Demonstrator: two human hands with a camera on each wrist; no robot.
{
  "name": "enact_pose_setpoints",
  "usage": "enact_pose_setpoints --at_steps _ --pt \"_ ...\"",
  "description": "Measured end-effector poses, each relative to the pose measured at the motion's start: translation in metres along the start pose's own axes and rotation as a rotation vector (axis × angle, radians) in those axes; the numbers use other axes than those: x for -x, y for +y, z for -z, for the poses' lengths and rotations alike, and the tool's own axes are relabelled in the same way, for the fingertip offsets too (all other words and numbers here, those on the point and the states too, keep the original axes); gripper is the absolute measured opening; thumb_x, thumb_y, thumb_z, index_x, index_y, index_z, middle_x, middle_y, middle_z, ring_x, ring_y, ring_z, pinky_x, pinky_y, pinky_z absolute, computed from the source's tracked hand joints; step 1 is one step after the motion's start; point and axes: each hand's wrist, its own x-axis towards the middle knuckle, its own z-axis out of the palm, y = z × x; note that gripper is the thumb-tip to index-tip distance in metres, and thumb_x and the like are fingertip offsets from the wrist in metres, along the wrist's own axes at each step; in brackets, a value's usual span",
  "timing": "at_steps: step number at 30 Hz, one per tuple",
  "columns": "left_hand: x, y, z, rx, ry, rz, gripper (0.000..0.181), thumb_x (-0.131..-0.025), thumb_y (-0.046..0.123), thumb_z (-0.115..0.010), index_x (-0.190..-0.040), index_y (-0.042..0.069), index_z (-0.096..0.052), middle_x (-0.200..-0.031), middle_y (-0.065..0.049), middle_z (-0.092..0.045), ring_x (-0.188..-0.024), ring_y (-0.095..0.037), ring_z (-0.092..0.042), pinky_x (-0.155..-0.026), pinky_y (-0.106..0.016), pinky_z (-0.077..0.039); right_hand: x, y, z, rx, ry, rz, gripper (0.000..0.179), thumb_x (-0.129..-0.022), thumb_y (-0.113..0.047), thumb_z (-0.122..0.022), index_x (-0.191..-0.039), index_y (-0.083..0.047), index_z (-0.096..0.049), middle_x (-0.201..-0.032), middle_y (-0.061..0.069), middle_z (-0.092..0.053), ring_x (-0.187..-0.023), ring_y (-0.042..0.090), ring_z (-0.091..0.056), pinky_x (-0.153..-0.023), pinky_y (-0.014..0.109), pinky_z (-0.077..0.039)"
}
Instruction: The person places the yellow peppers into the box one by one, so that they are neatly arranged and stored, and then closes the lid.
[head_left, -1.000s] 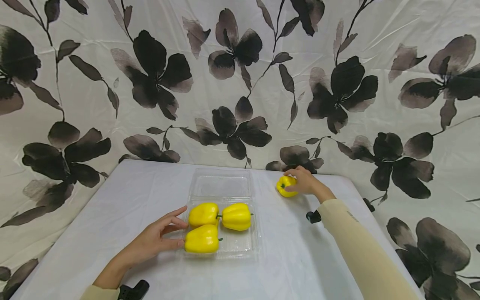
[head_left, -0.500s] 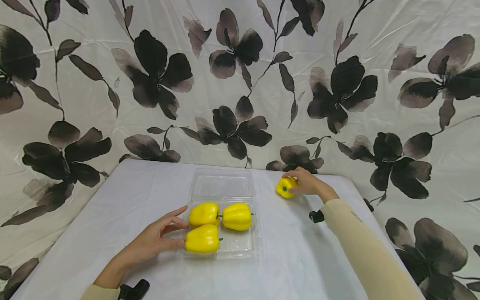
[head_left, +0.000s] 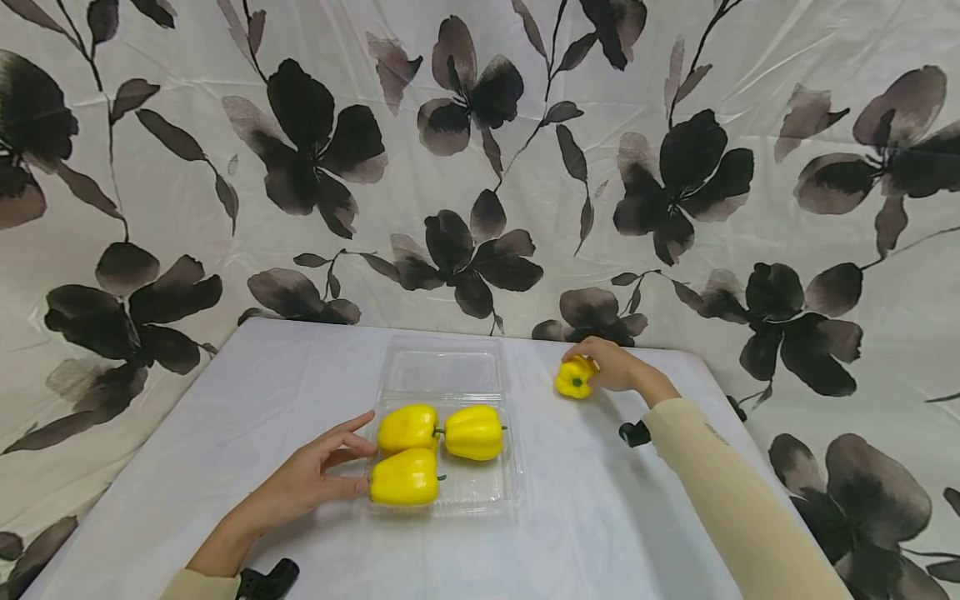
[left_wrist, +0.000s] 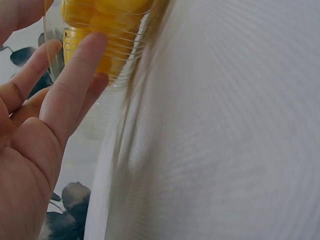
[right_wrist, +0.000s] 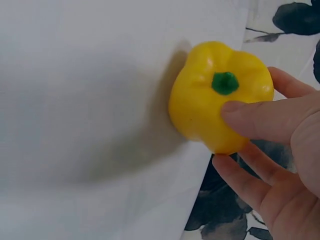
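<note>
My right hand (head_left: 615,365) holds a yellow bell pepper (head_left: 576,378) at the back right of the table. In the right wrist view the thumb (right_wrist: 260,119) lies on its front beside the green stem, with fingers around the far side. A clear plastic clamshell box (head_left: 474,498) lies open in the middle. Three more yellow bell peppers are in its base: back left (head_left: 407,428), front left (head_left: 403,477) and back right (head_left: 473,433). My left hand (head_left: 311,471) rests at the box's left side; in the left wrist view, its extended fingers (left_wrist: 75,82) meet the ridged wall.
The box's lid (head_left: 442,371) lies folded back toward the table's far edge. A white cloth covers the table (head_left: 585,517). Behind it hangs a floral curtain (head_left: 570,183). Each wrist wears a small black camera.
The bell pepper in my right hand has turned slightly, so its stem faces more toward the head camera. My left hand and the box have stayed in place.
</note>
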Motion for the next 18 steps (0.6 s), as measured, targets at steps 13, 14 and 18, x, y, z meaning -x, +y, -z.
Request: enact_pose_setpoints --at_steps 13,14,18 --pt "-0.0028 0.0053 0.0023 0.012 0.002 0.021 0.045 -0.091 0.033 -0.085 -0.128 0.016 -0.066 -0.175 -0.008 -0.027 -0.144 -0.042 -0.052 -0.120 -0.064 -0.037 -0.0039 0.0057 -0.0003 -0.061 0.017 0.009 0.037 -0.091 0.002 -0.078 -0.126 -0.008 -0.074 -0.139 0.017 -0.063 -0.131 0.039 -0.054 -0.120 0.062 -0.040" --pt "-0.0031 0.0062 0.0026 0.013 0.002 0.026 0.045 -0.091 0.034 -0.085 -0.127 0.016 -0.066 -0.175 -0.008 -0.026 -0.144 -0.042 -0.052 -0.120 -0.064 -0.037 -0.0041 0.0058 -0.0004 -0.071 0.021 0.007 0.035 -0.092 0.000 -0.079 -0.126 -0.008 -0.074 -0.138 0.017 -0.063 -0.131 0.038 -0.054 -0.120 0.062 -0.041" --pt "-0.0045 0.0089 0.0038 0.013 -0.001 0.039 0.045 -0.091 0.034 -0.085 -0.127 0.017 -0.066 -0.175 -0.007 -0.026 -0.144 -0.042 -0.052 -0.120 -0.063 -0.037 -0.0050 0.0062 -0.0013 -0.106 0.042 0.005 0.029 -0.094 -0.008 -0.081 -0.122 -0.007 -0.075 -0.133 0.017 -0.062 -0.126 0.037 -0.054 -0.118 0.061 -0.042"
